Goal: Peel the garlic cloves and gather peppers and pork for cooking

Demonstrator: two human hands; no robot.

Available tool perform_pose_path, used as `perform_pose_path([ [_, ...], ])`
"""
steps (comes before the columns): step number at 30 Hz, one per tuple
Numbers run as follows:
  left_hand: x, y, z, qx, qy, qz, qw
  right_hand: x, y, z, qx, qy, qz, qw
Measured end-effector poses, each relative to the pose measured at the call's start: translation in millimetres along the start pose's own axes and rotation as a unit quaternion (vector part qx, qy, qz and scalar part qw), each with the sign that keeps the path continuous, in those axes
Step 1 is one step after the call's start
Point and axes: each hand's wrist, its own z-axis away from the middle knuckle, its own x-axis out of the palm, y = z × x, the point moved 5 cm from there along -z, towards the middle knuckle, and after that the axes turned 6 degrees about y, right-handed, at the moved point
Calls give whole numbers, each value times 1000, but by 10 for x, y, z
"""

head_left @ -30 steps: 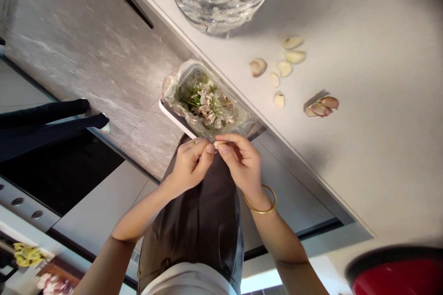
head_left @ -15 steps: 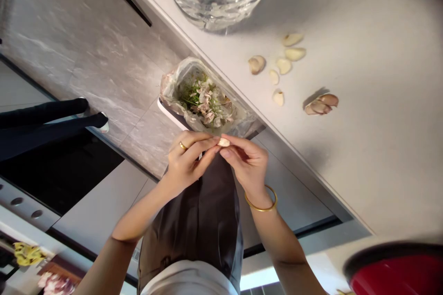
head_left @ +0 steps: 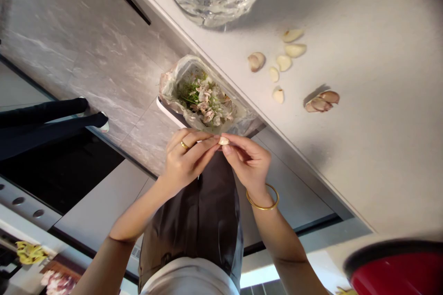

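Observation:
A pale garlic clove (head_left: 224,140) is pinched between the fingertips of both hands, in front of the lined bin. My left hand (head_left: 188,154), with a gold ring, has its thumb and fingers closed at the clove's left end. My right hand (head_left: 251,159) grips its right end between thumb and forefinger; a gold bangle circles that wrist. On the counter lie several peeled garlic cloves (head_left: 295,50), one clove in its skin (head_left: 256,61) and a partial garlic bulb (head_left: 322,101) with purplish skin.
Below the counter edge, a bin with a plastic liner (head_left: 169,73) holds skins and green scraps. A clear glass bowl (head_left: 218,0) stands on the counter (head_left: 380,147). At lower right is a red, dark-rimmed object (head_left: 398,267). Another person's legs (head_left: 51,113) show at left.
Both hands still pinch the clove together, their fingers shifting only slightly. The view has moved a little; the cloves and bulb on the counter lie as before.

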Motion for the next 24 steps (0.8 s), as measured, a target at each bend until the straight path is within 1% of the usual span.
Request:
perform_pose_path([
  [3, 3, -9, 20, 4, -2, -4, 1000, -1, 13, -2, 26, 1, 4, 1000],
  [9, -23, -20, 30, -3, 19, 6, 1000, 19, 50, -7, 45, -21, -15, 999],
  [12, -16, -7, 22, -9, 24, 33, 999, 24, 58, -15, 51, -5, -20, 998],
  [14, 23, -41, 25, -57, 19, 76, 995, 30, 56, -19, 52, 10, -22, 998],
  [16, 93, -116, 44, -142, 13, 131, 981, 37, 56, -27, 53, 24, -24, 998],
  [18, 175, -210, 77, -236, 18, 194, 952, 40, 69, -42, 53, 38, -17, 998],
  [20, 251, -301, 107, -318, 29, 256, 912, 32, 104, -68, 56, 52, 1, 997],
  [22, 311, -378, 116, -374, 33, 303, 876, 18, 154, -104, 61, 58, 16, 996],
  [24, 360, -433, 104, -399, 15, 333, 855, 0, 201, -146, 60, 55, 31, 996],
])
